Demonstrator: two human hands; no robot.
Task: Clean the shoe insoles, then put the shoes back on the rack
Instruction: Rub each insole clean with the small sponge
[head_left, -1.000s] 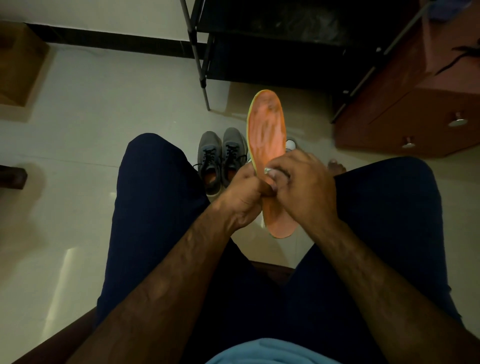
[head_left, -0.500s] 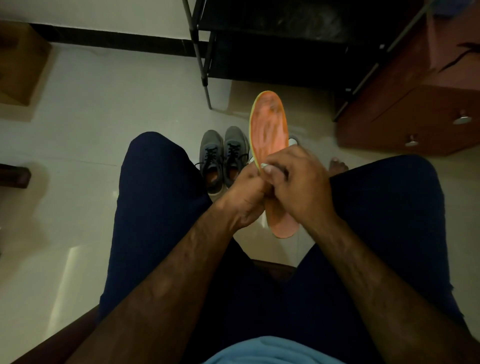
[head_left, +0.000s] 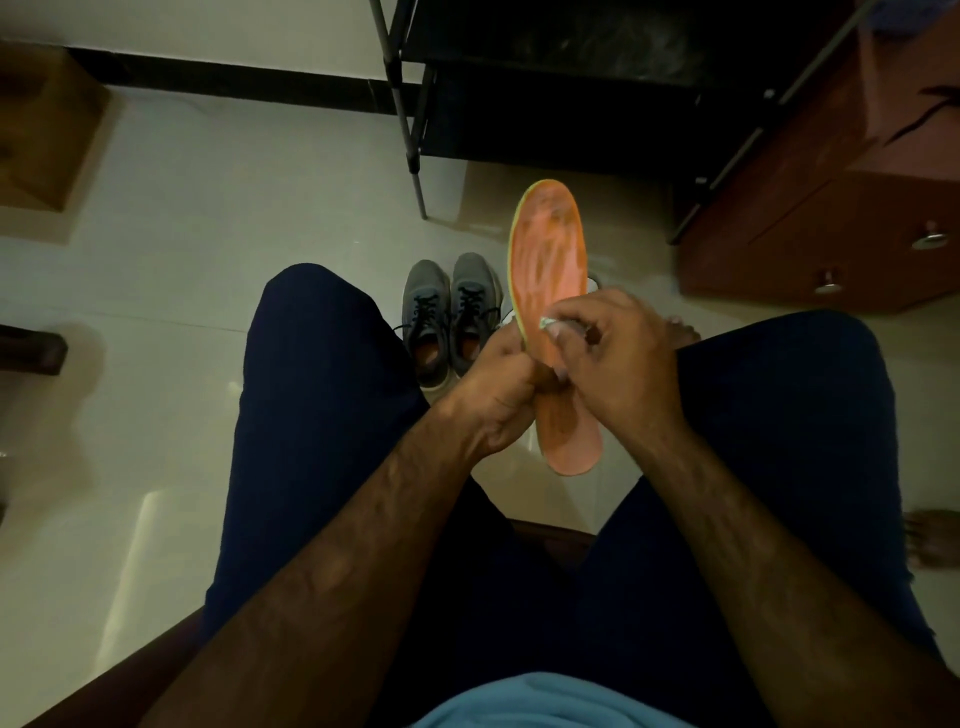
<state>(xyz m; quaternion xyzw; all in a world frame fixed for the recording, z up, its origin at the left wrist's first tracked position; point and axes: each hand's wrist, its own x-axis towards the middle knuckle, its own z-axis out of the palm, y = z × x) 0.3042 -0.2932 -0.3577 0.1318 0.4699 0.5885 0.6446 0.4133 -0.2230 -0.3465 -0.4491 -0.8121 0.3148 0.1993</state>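
The cleaning step is in hand, judging by the grip. The long orange foam insole (head_left: 548, 249) is held up in the air between the person's knees, toe end pointing far and heel end near. The left hand (head_left: 498, 389) is wrapped round the insole's middle from the left edge and holds it steady. The right hand (head_left: 613, 358) has its fingers curled, pinching a small pale wad of cloth or tissue (head_left: 550, 323) against the orange face just far of the left hand's grip. Streaks show on the toe half. The next move probably calls for running the wad along the rest of the face while the left hand keeps the soft foam from bending away. The insole would then go back into its shoe. A pair of grey lace-up sports shoes (head_left: 447, 317) stands on the pale tiled floor (head_left: 208, 260), just left of the insole. The black metal shoe rack (head_left: 571, 104) stands farther off.
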